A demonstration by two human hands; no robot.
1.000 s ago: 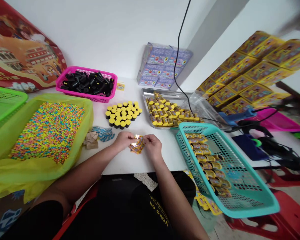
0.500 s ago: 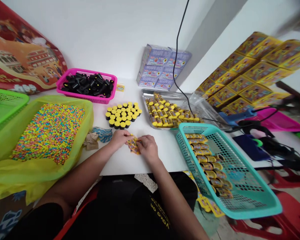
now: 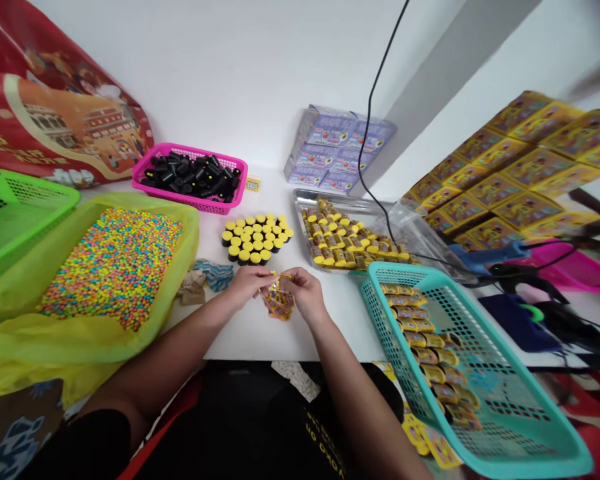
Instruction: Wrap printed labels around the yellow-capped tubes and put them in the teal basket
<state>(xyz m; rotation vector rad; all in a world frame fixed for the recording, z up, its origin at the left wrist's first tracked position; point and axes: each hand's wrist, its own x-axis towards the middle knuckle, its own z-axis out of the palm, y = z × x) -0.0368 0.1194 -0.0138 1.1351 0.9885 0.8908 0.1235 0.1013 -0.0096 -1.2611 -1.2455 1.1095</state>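
Observation:
My left hand (image 3: 250,281) and my right hand (image 3: 304,291) meet over the white table (image 3: 240,327), just in front of me. Both pinch a small bunch of yellow-orange printed labels (image 3: 279,301), fingers closed on its top edge. A cluster of black tubes with yellow caps (image 3: 257,235) stands upright just behind my hands. To the right, a metal tray (image 3: 380,208) holds several labelled yellow tubes (image 3: 347,244), and a teal basket (image 3: 485,393) holds a row of wrapped tubes (image 3: 430,347).
A yellow bag of coloured candy beads (image 3: 115,263) lies at left beside a green basket (image 3: 15,217). A pink basket of black tubes (image 3: 193,175) sits at the back. Purple boxes (image 3: 337,143), yellow boxes (image 3: 520,173), a blue glue gun (image 3: 485,253) and a black cable (image 3: 375,120) are at right.
My hands lifted the labels slightly and drew closer together on the top edge. The camera tilted, shifting the whole scene a little right and down.

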